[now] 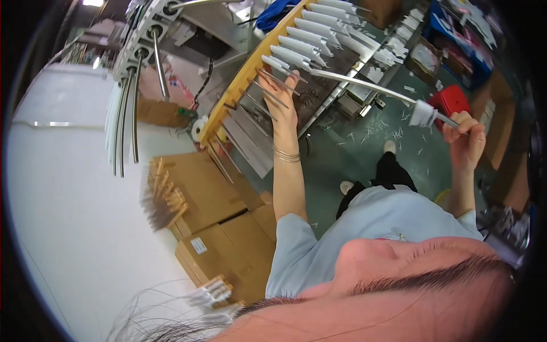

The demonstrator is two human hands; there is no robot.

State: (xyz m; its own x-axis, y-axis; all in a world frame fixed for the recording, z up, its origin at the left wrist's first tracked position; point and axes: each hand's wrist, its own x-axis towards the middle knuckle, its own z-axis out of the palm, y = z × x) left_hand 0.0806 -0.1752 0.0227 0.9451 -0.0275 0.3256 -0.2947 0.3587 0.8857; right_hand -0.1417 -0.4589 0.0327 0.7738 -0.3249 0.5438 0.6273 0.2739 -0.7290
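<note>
Low in the frame, brown cardboard boxes (228,228) lie stacked left of centre, with small wooden racks (165,196) resting on them. Above, at right of centre, the right hand (464,137) is fisted around the base of a long white tube (364,84) with a white collar, which slants up-left across the green floor (342,154). At upper centre, the left hand (283,102) is raised with its fingers curled loosely among bare metal pins (268,94) of a slanted yellow-edged rack (239,85). Farther up the rack, white tubes (310,34) sit on the pins in a row.
</note>
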